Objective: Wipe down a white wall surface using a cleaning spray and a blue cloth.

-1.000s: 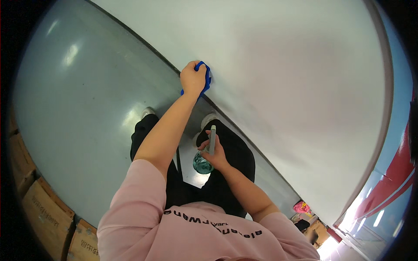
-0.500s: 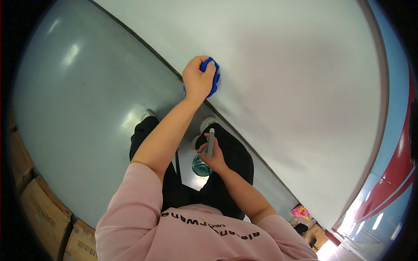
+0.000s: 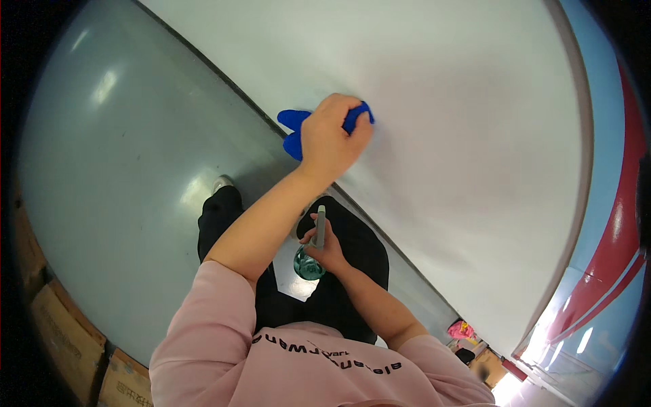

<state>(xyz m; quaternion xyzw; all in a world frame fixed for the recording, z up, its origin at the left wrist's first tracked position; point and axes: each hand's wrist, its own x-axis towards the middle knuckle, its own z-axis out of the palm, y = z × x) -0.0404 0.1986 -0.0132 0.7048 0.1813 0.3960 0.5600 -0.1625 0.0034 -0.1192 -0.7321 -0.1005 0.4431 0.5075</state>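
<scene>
My left hand (image 3: 331,139) is closed around a bunched blue cloth (image 3: 293,121) and presses it to a large white panel (image 3: 468,149). Part of the cloth sticks out past the thumb and fingers, and two flaps hang out on the other side, near the panel's dark lower edge. Lower down, in front of my leg, my right hand (image 3: 329,252) grips a spray bottle (image 3: 309,264) by its neck. The bottle has a see-through teal body and a grey spray head that points away from me.
A glossy grey floor (image 3: 122,176) meets the panel along a dark strip (image 3: 234,85). Cardboard boxes (image 3: 64,332) line the lower left. A blue and red wall (image 3: 614,251) rises at the right. Something pink (image 3: 461,330) lies by the panel's near end.
My left hand has slid the blue cloth to the right across the panel, and two flaps of it now show behind the hand. The spray bottle has shifted only slightly.
</scene>
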